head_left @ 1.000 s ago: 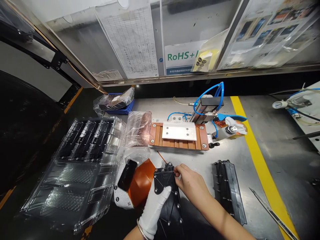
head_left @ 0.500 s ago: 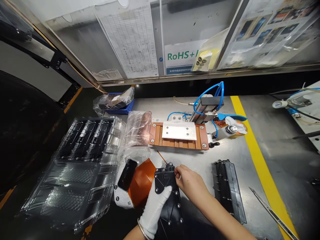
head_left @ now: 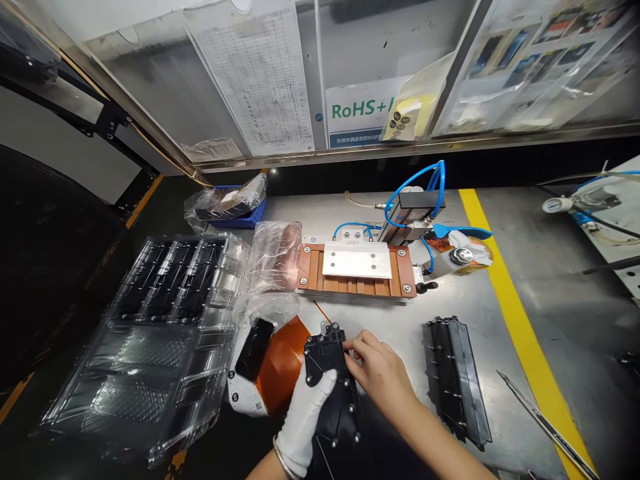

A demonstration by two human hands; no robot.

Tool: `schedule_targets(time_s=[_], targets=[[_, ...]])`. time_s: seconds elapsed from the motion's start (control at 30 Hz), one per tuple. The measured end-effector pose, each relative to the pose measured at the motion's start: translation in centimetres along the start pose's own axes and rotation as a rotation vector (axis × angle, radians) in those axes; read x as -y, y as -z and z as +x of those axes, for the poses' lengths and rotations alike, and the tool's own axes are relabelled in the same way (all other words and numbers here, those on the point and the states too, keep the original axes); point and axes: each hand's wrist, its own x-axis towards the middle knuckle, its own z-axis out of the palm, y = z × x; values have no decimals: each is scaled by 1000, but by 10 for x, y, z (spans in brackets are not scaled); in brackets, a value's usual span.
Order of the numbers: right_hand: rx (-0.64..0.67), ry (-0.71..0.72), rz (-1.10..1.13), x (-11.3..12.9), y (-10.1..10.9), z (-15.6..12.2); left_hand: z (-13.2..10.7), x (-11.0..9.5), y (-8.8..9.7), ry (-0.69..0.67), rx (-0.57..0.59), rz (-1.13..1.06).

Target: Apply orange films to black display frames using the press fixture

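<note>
My left hand (head_left: pixel 306 415), in a white glove, grips a long black plastic housing (head_left: pixel 336 417) with its thumb across the front face. Metal-coloured studs line the housing's edges, and its upper end is tilted away from me. My bare right hand (head_left: pixel 373 363) is closed in a pinch at the upper right edge of the housing; whatever lies between the fingertips is hidden. Just beyond the housing's top, a thin orange strip (head_left: pixel 321 311) lies on the metal table. A second black housing (head_left: pixel 453 380) rests to the right of my right arm.
A brown-and-silver fixture (head_left: pixel 356 270) with blue air hoses stands ahead. On the left are clear plastic trays (head_left: pixel 145 373), some holding black parts. A phone (head_left: pixel 255 348) lies by an orange sheet (head_left: pixel 286 367). Tweezers (head_left: pixel 543 420) lie right, near a yellow stripe (head_left: pixel 505 287).
The housing and both hands have shifted slightly left. My right fingers stay at its upper right edge, and my left hand keeps its grip.
</note>
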Motion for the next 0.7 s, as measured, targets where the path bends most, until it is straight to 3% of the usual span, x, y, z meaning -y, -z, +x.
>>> schedule_targets(time_s=[0.13, 0.37, 0.53, 0.7], targets=[[12, 49, -42, 10, -2, 6, -6, 9, 17, 96, 8, -36], [111, 177, -68, 27, 2, 5, -19, 46, 63, 115, -121, 50], [159, 204, -31, 25, -2, 17, -5, 58, 63, 281, -165, -29], [147, 130, 75, 25, -6, 19, -5, 55, 61, 349, -44, -119]])
